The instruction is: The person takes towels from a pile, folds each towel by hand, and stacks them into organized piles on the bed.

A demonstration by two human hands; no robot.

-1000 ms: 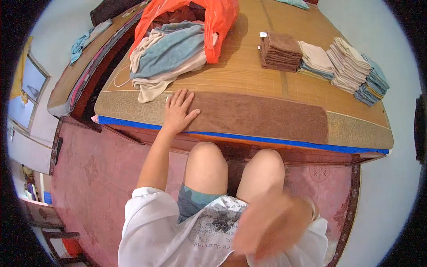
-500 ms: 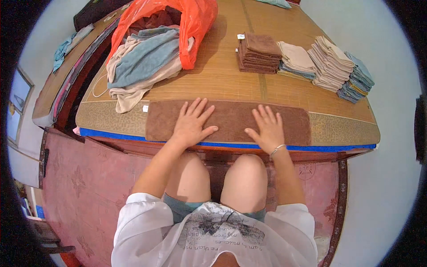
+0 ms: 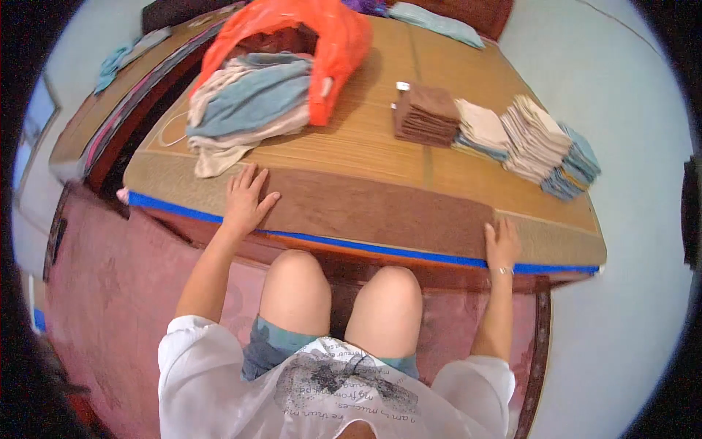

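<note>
A brown towel (image 3: 373,211) lies spread as a long flat strip along the near edge of the mat-covered bed (image 3: 365,146). My left hand (image 3: 247,201) rests on its left end, fingers stretched and thumb apart. At the right end, my right hand (image 3: 502,243), with a bracelet at the wrist, lies over the towel's edge, its fingers extended. Neither hand grips anything. Beyond the towel stands a stack of folded brown towels (image 3: 430,117).
Right of the brown stack are folded cream towels (image 3: 484,124), a taller beige pile (image 3: 535,139) and blue towels (image 3: 574,164). An orange-red plastic bag (image 3: 351,44) at the far left spills blue and cream towels (image 3: 256,99). A pale wall (image 3: 629,146) bounds the right side.
My hands have moved apart from the towel's middle, the left to its left end and the right to its right end. The view has shifted and tilted somewhat.
</note>
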